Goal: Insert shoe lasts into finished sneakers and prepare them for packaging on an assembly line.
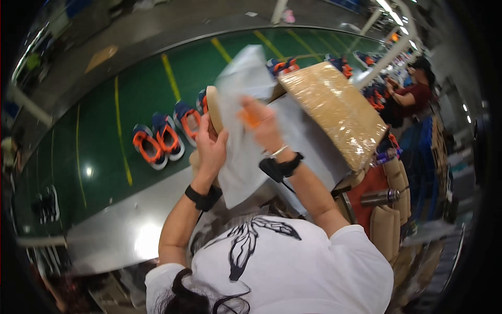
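My left hand (pixel 211 149) is closed around a beige, rounded shoe-insert-like piece (pixel 214 111), held upright with the thumb on the near side. A large sheet of thin white paper (pixel 238 162) hangs beside it, between my two hands. On the paper's other side, my right hand (pixel 265 128) is smeared by motion. Something orange (pixel 249 118) shows at its fingers, too blurred to name. Just past my left hand, a navy and orange sneaker (pixel 202 100) is partly hidden by the beige piece.
More navy and orange sneakers (pixel 166 136) stand on the green conveyor belt (pixel 94 152) with yellow lines. A brown taped carton (pixel 334 104) lies at the right. Beyond it are beige stacked pieces (pixel 384 233), a metal bottle (pixel 380 197) and a person in dark red (pixel 415 97).
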A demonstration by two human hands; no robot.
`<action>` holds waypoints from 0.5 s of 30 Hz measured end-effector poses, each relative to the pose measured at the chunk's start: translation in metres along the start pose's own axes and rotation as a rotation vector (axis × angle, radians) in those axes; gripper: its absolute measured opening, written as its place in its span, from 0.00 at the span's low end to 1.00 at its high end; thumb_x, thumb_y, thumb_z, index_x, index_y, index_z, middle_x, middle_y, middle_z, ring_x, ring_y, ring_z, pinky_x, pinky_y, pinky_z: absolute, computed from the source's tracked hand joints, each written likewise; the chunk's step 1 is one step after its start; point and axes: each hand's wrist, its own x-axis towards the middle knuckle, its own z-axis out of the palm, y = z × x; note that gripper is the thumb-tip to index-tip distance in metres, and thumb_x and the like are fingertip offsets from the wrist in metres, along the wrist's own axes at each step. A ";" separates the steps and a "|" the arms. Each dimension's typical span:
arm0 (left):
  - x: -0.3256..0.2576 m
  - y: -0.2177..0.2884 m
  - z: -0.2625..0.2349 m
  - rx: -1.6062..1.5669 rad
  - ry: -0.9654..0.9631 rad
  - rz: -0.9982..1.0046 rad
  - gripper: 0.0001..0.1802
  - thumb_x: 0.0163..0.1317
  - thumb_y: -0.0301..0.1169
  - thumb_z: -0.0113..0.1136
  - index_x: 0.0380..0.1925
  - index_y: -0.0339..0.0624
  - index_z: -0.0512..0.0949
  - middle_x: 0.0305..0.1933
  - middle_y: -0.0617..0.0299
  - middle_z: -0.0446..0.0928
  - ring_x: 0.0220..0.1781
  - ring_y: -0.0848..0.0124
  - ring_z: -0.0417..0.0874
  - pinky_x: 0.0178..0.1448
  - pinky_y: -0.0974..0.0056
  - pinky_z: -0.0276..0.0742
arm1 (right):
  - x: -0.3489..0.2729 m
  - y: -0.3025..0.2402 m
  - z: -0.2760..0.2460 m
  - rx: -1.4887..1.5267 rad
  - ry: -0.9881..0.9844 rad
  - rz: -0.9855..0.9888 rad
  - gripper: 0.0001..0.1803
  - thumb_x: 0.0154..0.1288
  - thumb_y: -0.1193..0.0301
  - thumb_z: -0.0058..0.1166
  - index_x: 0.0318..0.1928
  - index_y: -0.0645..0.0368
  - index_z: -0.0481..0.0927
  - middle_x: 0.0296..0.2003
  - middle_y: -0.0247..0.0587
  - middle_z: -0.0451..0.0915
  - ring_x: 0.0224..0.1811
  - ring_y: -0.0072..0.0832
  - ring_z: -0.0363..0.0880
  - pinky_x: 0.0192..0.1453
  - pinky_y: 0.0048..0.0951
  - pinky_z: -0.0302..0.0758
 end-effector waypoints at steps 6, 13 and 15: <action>0.004 -0.007 0.019 -0.021 -0.409 -0.188 0.26 0.50 0.13 0.52 0.53 0.34 0.68 0.41 0.67 0.71 0.37 0.79 0.73 0.38 0.75 0.69 | 0.057 -0.043 -0.055 -0.224 -0.524 -0.263 0.50 0.41 0.71 0.70 0.66 0.57 0.56 0.61 0.52 0.59 0.65 0.46 0.60 0.66 0.37 0.61; 0.021 -0.004 0.068 0.670 -1.340 0.025 0.19 0.51 0.31 0.68 0.41 0.32 0.77 0.39 0.48 0.80 0.46 0.53 0.80 0.50 0.59 0.74 | 0.058 -0.016 -0.128 -0.531 -0.129 -0.436 0.48 0.35 0.66 0.74 0.58 0.60 0.60 0.49 0.49 0.61 0.54 0.46 0.64 0.60 0.38 0.63; -0.013 -0.031 0.088 0.340 -1.567 0.370 0.34 0.50 0.37 0.70 0.56 0.37 0.69 0.52 0.48 0.75 0.49 0.56 0.78 0.51 0.59 0.73 | 0.057 -0.036 -0.143 -0.525 0.228 -0.360 0.50 0.34 0.61 0.76 0.57 0.60 0.61 0.52 0.47 0.61 0.59 0.41 0.62 0.64 0.37 0.60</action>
